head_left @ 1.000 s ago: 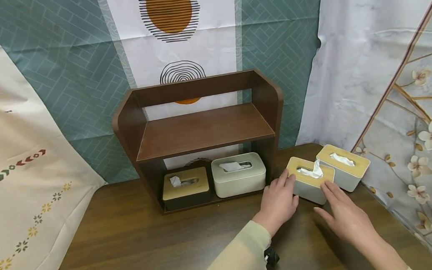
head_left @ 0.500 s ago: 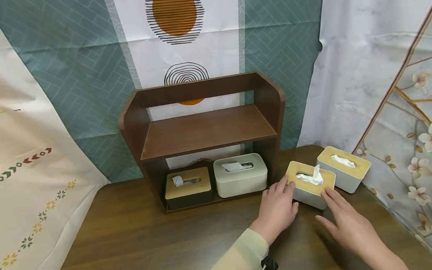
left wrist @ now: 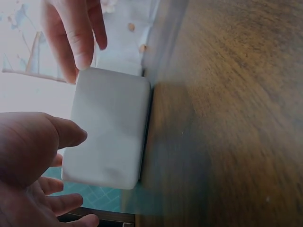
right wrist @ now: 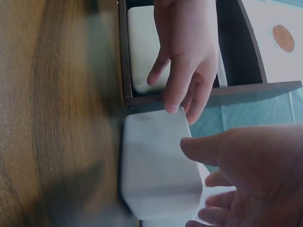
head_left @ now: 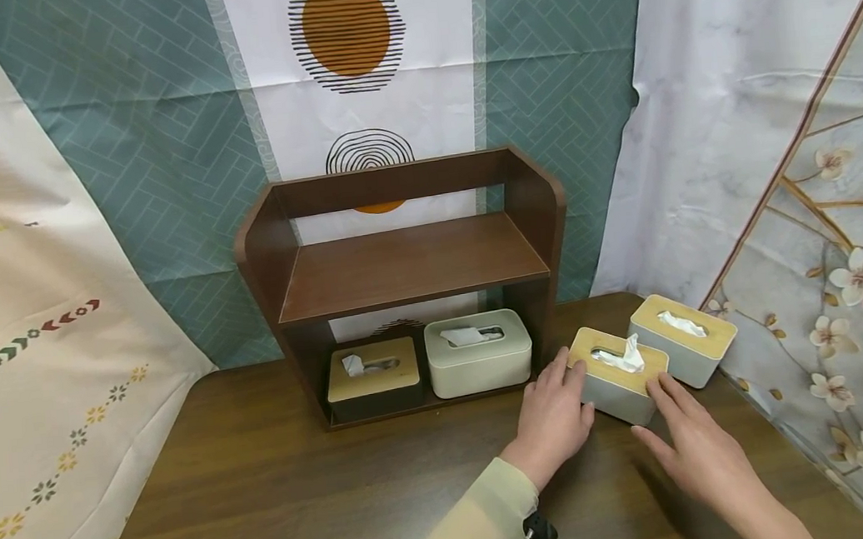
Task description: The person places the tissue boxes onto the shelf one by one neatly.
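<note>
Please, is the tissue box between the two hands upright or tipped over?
Upright. The tissue box has its wood-look lid facing up, with white tissue poking out above it.

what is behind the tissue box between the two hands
A second grey box with white tissue in its wood-look top stands behind it to the right. The front box hides its lower left part.
</note>
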### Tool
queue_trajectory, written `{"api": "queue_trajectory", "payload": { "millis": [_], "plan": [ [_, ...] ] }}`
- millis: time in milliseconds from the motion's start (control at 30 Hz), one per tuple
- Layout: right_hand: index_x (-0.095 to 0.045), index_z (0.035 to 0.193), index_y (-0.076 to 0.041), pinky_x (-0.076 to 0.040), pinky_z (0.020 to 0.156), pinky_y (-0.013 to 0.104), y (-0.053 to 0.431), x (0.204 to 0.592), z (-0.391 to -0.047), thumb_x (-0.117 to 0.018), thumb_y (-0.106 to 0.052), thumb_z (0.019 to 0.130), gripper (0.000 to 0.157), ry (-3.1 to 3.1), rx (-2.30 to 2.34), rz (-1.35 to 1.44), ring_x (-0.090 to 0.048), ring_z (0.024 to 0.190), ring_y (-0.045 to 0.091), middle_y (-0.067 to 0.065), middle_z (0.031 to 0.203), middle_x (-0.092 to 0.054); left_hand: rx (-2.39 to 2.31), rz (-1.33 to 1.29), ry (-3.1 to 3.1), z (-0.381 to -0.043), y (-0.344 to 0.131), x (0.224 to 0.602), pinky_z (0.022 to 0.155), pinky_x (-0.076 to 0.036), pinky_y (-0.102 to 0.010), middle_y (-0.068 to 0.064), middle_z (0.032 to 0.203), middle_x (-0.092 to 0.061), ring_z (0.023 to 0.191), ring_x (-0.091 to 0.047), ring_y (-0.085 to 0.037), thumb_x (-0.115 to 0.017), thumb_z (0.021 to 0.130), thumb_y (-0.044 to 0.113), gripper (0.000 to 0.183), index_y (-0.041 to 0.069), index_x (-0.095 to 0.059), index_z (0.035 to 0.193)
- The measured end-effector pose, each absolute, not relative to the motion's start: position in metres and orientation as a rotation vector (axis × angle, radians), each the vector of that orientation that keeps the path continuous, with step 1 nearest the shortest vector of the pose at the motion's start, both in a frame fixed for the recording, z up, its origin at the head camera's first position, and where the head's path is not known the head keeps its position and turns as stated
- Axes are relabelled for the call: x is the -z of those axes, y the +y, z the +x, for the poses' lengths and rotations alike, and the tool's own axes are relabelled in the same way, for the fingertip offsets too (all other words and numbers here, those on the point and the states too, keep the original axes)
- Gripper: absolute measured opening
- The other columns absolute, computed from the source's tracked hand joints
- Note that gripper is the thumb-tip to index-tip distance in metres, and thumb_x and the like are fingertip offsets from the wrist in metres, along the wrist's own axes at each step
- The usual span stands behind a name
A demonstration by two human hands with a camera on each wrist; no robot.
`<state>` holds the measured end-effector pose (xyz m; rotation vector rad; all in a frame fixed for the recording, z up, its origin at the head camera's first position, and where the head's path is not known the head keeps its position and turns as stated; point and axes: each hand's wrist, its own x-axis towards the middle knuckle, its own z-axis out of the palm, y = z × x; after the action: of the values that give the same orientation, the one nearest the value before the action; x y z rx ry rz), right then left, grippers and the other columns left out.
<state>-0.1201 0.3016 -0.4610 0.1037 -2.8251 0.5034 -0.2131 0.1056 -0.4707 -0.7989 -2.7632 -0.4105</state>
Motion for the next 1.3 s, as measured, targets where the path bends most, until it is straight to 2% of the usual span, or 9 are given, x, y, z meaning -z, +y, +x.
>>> {"api": "queue_trajectory", "payload": {
  "millis": [133, 233, 433, 633, 867, 1100, 1300],
  "plan": [
    [-0.042, 0.161, 0.012, -0.045, 0.098, 0.081, 0.304, 0.46, -0.124, -0.077, -0.031, 0.106, 0.078, -2.854, -0.53, 0.033, -0.041, 0.143, 0.068, 0.047, 0.163, -0.032, 0.509, -0.777, -2.796, -0.218, 0.107, 0.471, 0.118, -0.049, -0.043, -0.007, 0.173, -0.044, 0.154, -0.049, -0.019, -0.077, 0.106, 0.04, 0.065, 0.022, -0.054, 0.164],
    [-0.04, 0.162, 0.012, -0.046, 0.096, 0.082, 0.305, 0.46, -0.126, -0.075, -0.033, 0.107, 0.078, -2.866, -0.536, 0.015, -0.044, 0.14, 0.069, 0.049, 0.161, -0.033, 0.554, -0.772, -2.81, -0.221, 0.108, 0.472, 0.118, -0.048, -0.042, -0.008, 0.171, -0.047, 0.152, -0.051, -0.02, -0.076, 0.106, 0.039, 0.065, 0.023, -0.052, 0.165],
    [-0.037, 0.162, 0.014, -0.048, 0.098, 0.079, 0.305, 0.462, -0.128, -0.076, -0.028, 0.107, 0.08, -2.86, -0.584, 0.031, -0.049, 0.139, 0.066, 0.047, 0.159, -0.039, 0.625, -0.787, -2.814, -0.223, 0.108, 0.471, 0.117, -0.049, -0.042, -0.009, 0.168, -0.051, 0.15, -0.053, -0.022, -0.075, 0.107, 0.036, 0.066, 0.021, -0.05, 0.167],
    [-0.033, 0.163, 0.016, -0.047, 0.102, 0.076, 0.303, 0.463, -0.13, -0.075, -0.027, 0.107, 0.083, -2.865, -0.605, 0.024, -0.05, 0.14, 0.063, 0.044, 0.16, -0.041, 0.673, -0.788, -2.804, -0.222, 0.107, 0.473, 0.116, -0.049, -0.039, -0.006, 0.166, -0.053, 0.146, -0.057, -0.019, -0.074, 0.108, 0.035, 0.065, 0.021, -0.049, 0.167],
    [-0.032, 0.163, 0.016, -0.048, 0.099, 0.078, 0.305, 0.462, -0.129, -0.073, -0.029, 0.109, 0.082, -2.874, -0.606, -0.01, -0.051, 0.138, 0.064, 0.045, 0.158, -0.041, 0.656, -0.803, -2.742, -0.217, 0.102, 0.473, 0.113, -0.051, -0.035, -0.001, 0.15, -0.064, 0.133, -0.065, -0.016, -0.077, 0.107, 0.034, 0.06, 0.021, -0.057, 0.161],
    [-0.032, 0.165, 0.014, -0.05, 0.096, 0.077, 0.305, 0.464, -0.129, -0.071, -0.032, 0.11, 0.081, -2.912, -0.622, -0.042, -0.052, 0.136, 0.065, 0.045, 0.157, -0.043, 0.648, -0.814, -2.772, -0.217, 0.102, 0.477, 0.111, -0.052, -0.035, -0.004, 0.155, -0.063, 0.132, -0.067, -0.019, -0.077, 0.106, 0.035, 0.065, 0.022, -0.053, 0.164],
    [-0.037, 0.162, 0.015, -0.05, 0.096, 0.077, 0.303, 0.466, -0.127, -0.07, -0.03, 0.111, 0.076, -2.865, -0.637, -0.069, -0.054, 0.135, 0.064, 0.045, 0.154, -0.048, 0.595, -0.839, -2.711, -0.21, 0.105, 0.48, 0.11, -0.052, -0.033, -0.005, 0.15, -0.068, 0.132, -0.068, -0.015, -0.079, 0.105, 0.034, 0.061, 0.02, -0.058, 0.16]
  ]
}}
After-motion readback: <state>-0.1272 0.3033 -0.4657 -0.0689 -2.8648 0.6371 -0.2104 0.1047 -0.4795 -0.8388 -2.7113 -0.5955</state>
